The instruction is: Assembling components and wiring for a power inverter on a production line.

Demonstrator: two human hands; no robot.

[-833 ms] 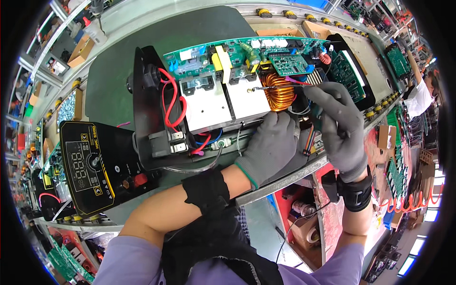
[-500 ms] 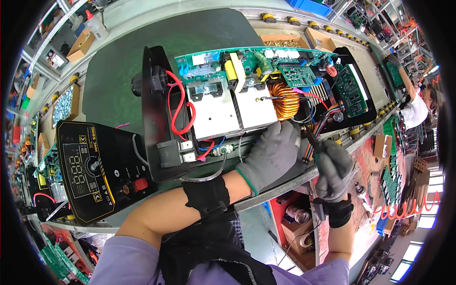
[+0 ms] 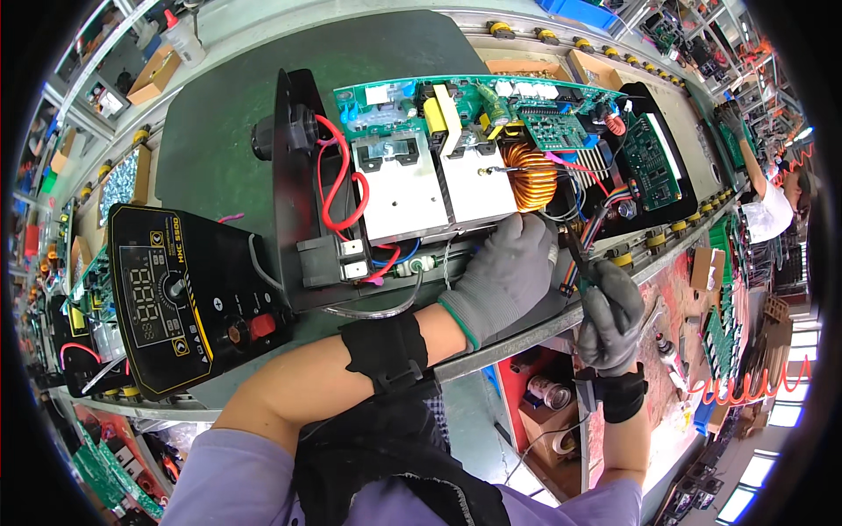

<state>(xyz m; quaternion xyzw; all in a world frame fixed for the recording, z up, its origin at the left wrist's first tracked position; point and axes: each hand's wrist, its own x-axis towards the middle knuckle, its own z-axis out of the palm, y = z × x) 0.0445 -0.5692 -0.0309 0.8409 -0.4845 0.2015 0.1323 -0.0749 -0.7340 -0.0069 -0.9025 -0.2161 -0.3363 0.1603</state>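
A metal-edged worktop (image 3: 509, 341) carries a dark green mat (image 3: 224, 131). Partly over the mat rests the opened black chassis (image 3: 292, 202) of an electronic unit. A black control panel (image 3: 200, 302) sits at its 8 o'clock, and a green circuit board (image 3: 474, 110) runs along its 12 o'clock side. Two white-faced metal blocks (image 3: 403, 188) lie at the board's 6 o'clock. Both hands are grey-gloved. The left hand (image 3: 504, 280) bends over the chassis's 6 o'clock edge — whether it grips anything I cannot tell. The right hand (image 3: 611, 317), between 4 and 5 o'clock, is closed around something slim. A copper-wound coil (image 3: 533, 180) stands just beyond the left fingertips, toward 12 o'clock. That slim item — a dark tool (image 3: 574, 247) — points toward 11 o'clock.
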